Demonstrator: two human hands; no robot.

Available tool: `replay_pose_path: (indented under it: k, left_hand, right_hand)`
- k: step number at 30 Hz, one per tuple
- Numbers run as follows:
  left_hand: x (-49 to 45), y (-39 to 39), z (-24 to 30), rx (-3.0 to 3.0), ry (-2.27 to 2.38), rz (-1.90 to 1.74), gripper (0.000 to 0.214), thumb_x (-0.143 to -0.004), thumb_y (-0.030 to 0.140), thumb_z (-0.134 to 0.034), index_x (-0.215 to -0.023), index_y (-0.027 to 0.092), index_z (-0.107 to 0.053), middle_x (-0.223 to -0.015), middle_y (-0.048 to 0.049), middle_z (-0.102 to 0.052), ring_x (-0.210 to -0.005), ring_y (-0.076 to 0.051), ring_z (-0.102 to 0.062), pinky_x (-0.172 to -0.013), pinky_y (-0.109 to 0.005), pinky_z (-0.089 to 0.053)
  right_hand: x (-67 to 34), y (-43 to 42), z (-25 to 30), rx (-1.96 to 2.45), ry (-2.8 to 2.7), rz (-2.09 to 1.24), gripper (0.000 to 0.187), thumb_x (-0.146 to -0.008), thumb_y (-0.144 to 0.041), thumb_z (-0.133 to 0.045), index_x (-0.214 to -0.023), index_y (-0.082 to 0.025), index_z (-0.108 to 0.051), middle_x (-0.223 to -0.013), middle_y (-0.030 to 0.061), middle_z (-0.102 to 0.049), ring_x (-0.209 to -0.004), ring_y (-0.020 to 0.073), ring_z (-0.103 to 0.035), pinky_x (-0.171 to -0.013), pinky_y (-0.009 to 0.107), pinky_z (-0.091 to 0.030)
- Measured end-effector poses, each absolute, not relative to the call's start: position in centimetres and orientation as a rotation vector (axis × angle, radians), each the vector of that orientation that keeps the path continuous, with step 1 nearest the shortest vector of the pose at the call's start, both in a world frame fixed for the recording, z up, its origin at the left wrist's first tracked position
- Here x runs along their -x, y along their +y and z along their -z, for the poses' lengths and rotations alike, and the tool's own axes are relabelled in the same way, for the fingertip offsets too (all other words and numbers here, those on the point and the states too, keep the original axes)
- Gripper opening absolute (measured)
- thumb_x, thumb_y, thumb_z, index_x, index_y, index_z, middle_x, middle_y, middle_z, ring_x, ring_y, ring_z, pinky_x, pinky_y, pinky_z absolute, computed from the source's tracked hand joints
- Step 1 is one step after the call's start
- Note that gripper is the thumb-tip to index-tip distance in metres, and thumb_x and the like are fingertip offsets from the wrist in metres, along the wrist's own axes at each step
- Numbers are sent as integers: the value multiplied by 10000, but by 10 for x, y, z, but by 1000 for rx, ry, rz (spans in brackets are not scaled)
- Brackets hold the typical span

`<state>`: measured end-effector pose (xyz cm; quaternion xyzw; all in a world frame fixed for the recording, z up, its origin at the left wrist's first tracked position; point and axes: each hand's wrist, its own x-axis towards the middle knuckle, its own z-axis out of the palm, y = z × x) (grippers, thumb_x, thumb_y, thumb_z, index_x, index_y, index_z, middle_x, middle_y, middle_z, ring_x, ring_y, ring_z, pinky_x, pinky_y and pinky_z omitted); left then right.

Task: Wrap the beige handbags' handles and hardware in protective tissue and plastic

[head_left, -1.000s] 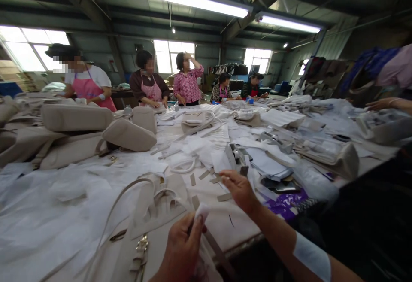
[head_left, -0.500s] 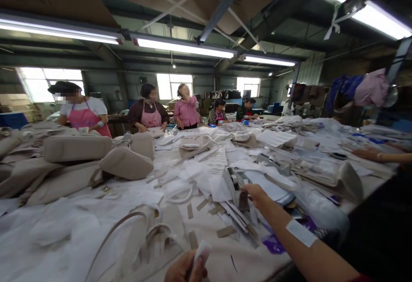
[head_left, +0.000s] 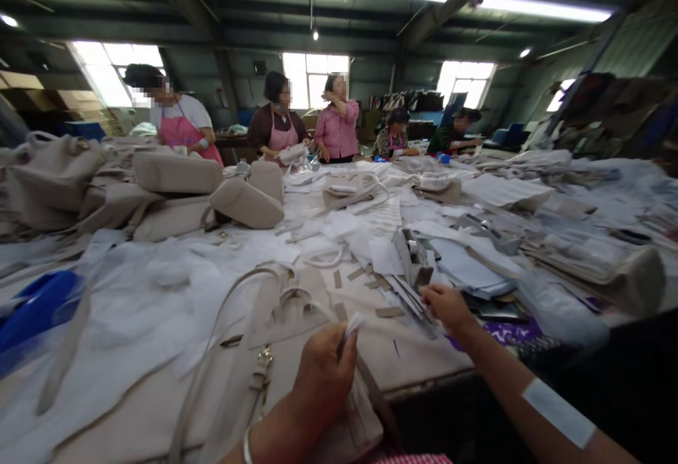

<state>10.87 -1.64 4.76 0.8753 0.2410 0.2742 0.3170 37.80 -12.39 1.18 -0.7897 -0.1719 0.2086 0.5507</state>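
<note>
My left hand (head_left: 324, 369) is closed around a small piece of white wrapping (head_left: 354, 325); what lies inside it is hidden. Under that hand is a beige handbag (head_left: 363, 418), partly covered by my wrist. My right hand (head_left: 448, 306) reaches forward, fingers pinched at the near end of a grey tape dispenser (head_left: 407, 248); whatever they grip is too small to make out. Left of my hands lies a long beige strap (head_left: 225, 301) with a gold buckle (head_left: 265, 357). Small brown strips (head_left: 389, 312) are scattered near the dispenser.
Beige bags (head_left: 177, 172) are heaped at the left, beside white wrapping sheets (head_left: 174, 280). A blue object (head_left: 39, 308) lies at the left edge. A clear plastic bag (head_left: 561, 316) and another beige bag (head_left: 630, 277) lie right. Several co-workers (head_left: 336, 125) stand or sit across the table.
The view has tilted down and shifted left. My left hand has come further into view with the white wrapping. My right hand stays at the dispenser; the co-worker's hand at right has mostly left view.
</note>
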Motion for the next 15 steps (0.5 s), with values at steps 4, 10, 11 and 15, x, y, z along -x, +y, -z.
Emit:
replay_pose_path:
  k: [4, 10, 11, 15]
  left_hand:
    - [-112, -19, -48, -2422, 622, -721, 237, -943, 235, -463, -763, 172, -605, -703, -27, -621, -656, -152, -558, -641, -257, -405]
    - [-111, -25, -44, -2690, 572, -711, 210, -954, 205, -437, -827, 177, -601, -753, -51, -644, -675, -188, -594, -635, -294, -448]
    - [-110, -25, -44, -2733, 568, -718, 202, -953, 195, -434, -836, 177, -598, -751, -50, -643, -666, -192, -594, -622, -299, -451]
    - [-107, -27, -40, -2871, 568, -757, 129, -919, 142, -479, -852, 177, -583, -727, -33, -628, -626, -204, -594, -554, -313, -458]
  right_hand:
    - [-314, -125, -51, 1673, -669, -691, 304, -777, -451, -681, -714, -158, -629, -565, -29, -577, -456, 70, -410, -428, 208, -293]
    - [-237, -114, -70, 1687, -832, -805, 337, -787, -415, -640, -563, -169, -589, -481, -15, -563, -416, 83, -435, -432, 216, -337]
    - [-233, -111, -68, 1725, -797, -800, 339, -780, -415, -634, -549, -173, -578, -466, -17, -555, -404, 85, -436, -425, 218, -335]
    - [-230, -107, -62, 1819, -701, -784, 342, -746, -419, -621, -508, -187, -538, -422, -27, -525, -373, 84, -418, -403, 219, -316]
